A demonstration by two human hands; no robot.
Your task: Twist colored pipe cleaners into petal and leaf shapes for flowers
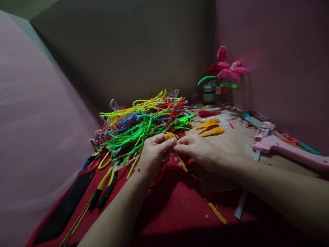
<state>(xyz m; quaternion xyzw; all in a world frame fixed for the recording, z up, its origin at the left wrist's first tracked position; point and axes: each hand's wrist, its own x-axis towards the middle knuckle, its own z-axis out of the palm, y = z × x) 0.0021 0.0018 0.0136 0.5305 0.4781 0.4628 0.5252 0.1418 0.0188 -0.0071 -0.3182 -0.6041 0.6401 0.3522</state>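
Between my two hands is an orange pipe cleaner (183, 163), bent or looped at its upper end, with a tail pointing down toward me. My left hand (156, 151) pinches its upper part with thumb and fingers. From the other side my right hand (196, 151) grips it too, the thumbs almost touching. Fingers hide much of the piece. Just beyond my right hand, several orange petal shapes (215, 131) lie on a wooden board (231, 147). A short orange strip (217, 213) rests on the red cloth (169, 209) nearer to me.
A big heap of coloured pipe cleaners (144, 127) spreads behind my left hand. Pliers (105, 187) and a black flat object (65, 206) lie left. At right are a pink glue gun (288, 145) with a glue stick (241, 204), and a pink flower (232, 70) beside a small jar (209, 92).
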